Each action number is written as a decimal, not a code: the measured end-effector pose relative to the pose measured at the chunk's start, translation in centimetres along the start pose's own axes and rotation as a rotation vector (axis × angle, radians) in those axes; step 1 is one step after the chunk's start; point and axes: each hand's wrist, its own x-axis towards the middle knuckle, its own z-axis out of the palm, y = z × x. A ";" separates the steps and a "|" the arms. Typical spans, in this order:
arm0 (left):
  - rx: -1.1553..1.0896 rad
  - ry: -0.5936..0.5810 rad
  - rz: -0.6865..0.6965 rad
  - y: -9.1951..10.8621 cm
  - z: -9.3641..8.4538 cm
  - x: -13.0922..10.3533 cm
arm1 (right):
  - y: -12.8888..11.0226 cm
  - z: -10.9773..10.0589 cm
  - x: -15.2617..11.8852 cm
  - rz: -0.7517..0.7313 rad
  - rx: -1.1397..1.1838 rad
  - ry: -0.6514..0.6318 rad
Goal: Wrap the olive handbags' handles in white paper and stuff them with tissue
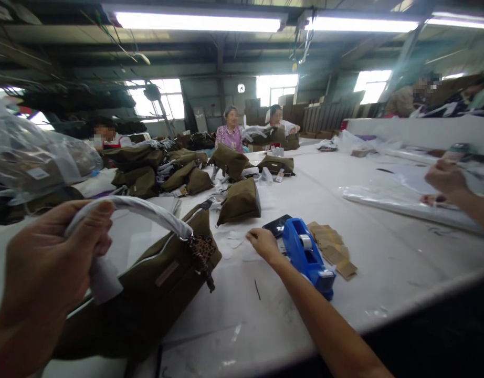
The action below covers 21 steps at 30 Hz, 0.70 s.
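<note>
My left hand (59, 257) is closed round the handle (143, 210) of an olive-green handbag (163, 294). White wrapping covers the handle, and a leopard-print charm (202, 249) hangs where it joins the bag. The bag leans at the near left with its zip side up. My right hand (264, 242) reaches over the white table, thumb and fingers pinched together near some small white pieces (232, 240). Whether something thin is in that pinch is too small to make out. Just right of my wrist stands a blue tape dispenser (307, 257).
Brown paper tags (332, 247) fan out beside the dispenser, and a dark flat object (276, 226) lies behind it. More olive bags (240, 202) fill the table's far left. At the right, a co-worker's hands (446, 178) are above clear plastic sheeting (407, 210). Other people sit across the table.
</note>
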 end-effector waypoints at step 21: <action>-0.059 -0.786 0.114 4.6 9.3 -5.9 | -13.0 -10.4 -10.6 -0.117 0.711 0.005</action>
